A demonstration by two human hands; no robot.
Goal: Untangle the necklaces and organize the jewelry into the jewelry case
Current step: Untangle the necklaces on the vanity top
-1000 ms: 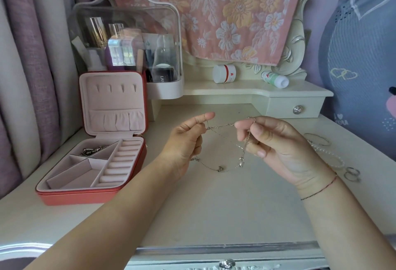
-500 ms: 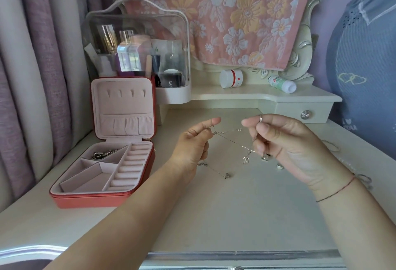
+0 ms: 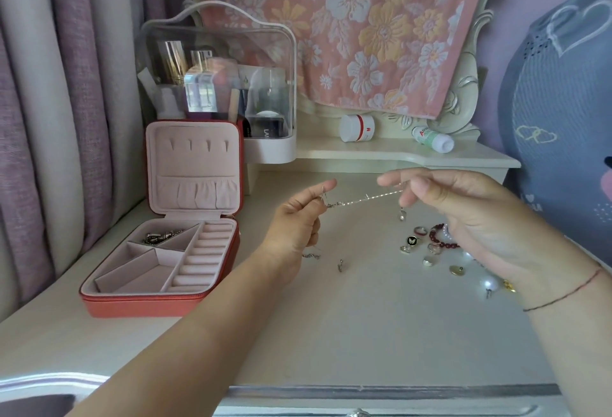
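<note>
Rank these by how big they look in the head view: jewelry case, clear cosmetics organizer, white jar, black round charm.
1-2. clear cosmetics organizer and jewelry case: about alike. The case stands nearer the camera and overlaps the organizer, so I will not rank them.
3. white jar.
4. black round charm, smallest.

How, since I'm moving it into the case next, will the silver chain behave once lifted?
Probably floppy: the chain runs straight only where the left hand and right hand pull it, and a pendant dangles off it. Likely very light, since fingertip pinches carry it. Its thin links may snag or re-tangle.
</note>
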